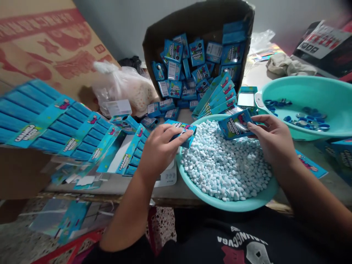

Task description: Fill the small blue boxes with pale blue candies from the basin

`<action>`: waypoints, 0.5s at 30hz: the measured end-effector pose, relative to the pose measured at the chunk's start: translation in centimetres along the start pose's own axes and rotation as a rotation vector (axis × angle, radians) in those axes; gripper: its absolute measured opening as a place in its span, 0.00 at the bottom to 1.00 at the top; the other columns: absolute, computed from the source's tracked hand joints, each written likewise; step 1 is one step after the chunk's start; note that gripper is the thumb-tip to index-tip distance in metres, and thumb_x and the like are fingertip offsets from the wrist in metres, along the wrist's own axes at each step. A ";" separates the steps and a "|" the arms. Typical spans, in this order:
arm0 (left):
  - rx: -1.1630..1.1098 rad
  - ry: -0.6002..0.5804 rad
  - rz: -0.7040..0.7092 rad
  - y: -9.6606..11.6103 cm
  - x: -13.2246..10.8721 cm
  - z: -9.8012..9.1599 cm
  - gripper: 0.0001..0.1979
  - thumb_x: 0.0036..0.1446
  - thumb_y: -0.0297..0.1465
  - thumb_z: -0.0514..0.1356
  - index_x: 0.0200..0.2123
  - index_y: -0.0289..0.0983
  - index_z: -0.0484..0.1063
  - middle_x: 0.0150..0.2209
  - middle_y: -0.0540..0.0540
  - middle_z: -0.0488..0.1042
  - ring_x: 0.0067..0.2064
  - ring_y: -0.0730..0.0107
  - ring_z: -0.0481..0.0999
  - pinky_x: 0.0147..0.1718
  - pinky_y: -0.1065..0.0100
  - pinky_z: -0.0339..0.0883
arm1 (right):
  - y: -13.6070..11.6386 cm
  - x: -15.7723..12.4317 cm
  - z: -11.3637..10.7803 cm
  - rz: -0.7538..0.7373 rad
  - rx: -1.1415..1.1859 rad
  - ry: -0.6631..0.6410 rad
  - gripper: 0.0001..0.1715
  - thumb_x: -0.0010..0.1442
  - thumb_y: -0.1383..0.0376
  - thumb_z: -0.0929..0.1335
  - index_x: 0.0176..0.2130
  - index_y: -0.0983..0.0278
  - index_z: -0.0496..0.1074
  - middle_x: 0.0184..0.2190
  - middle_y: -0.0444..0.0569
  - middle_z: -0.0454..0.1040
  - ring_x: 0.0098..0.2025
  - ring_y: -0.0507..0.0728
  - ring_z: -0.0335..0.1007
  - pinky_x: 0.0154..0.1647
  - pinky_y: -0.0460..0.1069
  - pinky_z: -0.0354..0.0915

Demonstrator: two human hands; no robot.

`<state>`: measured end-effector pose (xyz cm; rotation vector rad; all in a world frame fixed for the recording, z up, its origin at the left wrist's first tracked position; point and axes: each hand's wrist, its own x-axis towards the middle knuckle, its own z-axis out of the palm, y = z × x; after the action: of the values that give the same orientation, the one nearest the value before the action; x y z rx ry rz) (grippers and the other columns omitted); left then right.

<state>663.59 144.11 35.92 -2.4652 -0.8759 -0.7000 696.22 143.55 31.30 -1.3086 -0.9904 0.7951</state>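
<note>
Over the bowl's far right side, my right hand [276, 141] grips a small blue candy box [233, 126] at its right end, between thumb and fingers. The printed face reads "Caramelo Macizo". My left hand [161, 148] is closed around another blue candy box [189, 129] at the bowl's left rim, its index finger stretched across the top. Most of that box is hidden under the fingers. Below both hands lies a turquoise bowl [209, 201] filled with small pale blue and white candies [225, 168].
A cardboard carton [155, 27] full of blue boxes stands behind. Right is a turquoise basin [316, 88] with blue caps [309, 119]. Long display trays of boxes [55, 121] are stacked left, near a plastic bag [123, 86]. Part of a scale [169, 178] shows beside the bowl.
</note>
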 end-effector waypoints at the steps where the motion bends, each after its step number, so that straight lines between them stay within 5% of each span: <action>1: 0.011 0.001 -0.003 0.1 0.2 0.0 0.22 0.63 0.21 0.60 0.58 0.42 0.75 0.48 0.45 0.79 0.51 0.60 0.72 0.52 0.57 0.71 | -0.1 0.0 0.0 0.000 0.002 0.006 0.19 0.50 0.56 0.79 0.40 0.62 0.78 0.32 0.44 0.79 0.33 0.51 0.75 0.28 0.42 0.72; 8: 0.279 0.173 0.184 -0.5 -0.7 0.8 0.21 0.63 0.25 0.65 0.58 0.45 0.75 0.47 0.47 0.79 0.55 0.62 0.72 0.58 0.60 0.65 | -0.3 -0.1 0.0 0.007 -0.032 -0.001 0.22 0.49 0.54 0.79 0.41 0.63 0.78 0.32 0.45 0.78 0.33 0.53 0.75 0.28 0.45 0.71; 12: 0.138 0.099 0.126 -1.1 -0.9 1.0 0.22 0.64 0.24 0.63 0.59 0.45 0.73 0.49 0.47 0.79 0.53 0.62 0.74 0.56 0.59 0.66 | -0.4 0.0 -0.1 0.019 -0.034 -0.003 0.22 0.49 0.55 0.79 0.41 0.62 0.78 0.32 0.45 0.79 0.33 0.53 0.75 0.30 0.46 0.71; 15: 0.100 0.155 0.134 -1.0 -1.0 1.3 0.26 0.62 0.23 0.65 0.61 0.46 0.71 0.47 0.47 0.79 0.54 0.63 0.74 0.55 0.60 0.67 | -0.5 -0.1 -0.1 0.019 -0.037 0.005 0.22 0.48 0.55 0.79 0.40 0.63 0.79 0.32 0.46 0.79 0.34 0.53 0.75 0.30 0.46 0.70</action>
<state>662.63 145.07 34.57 -2.3211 -0.6652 -0.7683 696.24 143.33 31.74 -1.3530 -0.9945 0.7911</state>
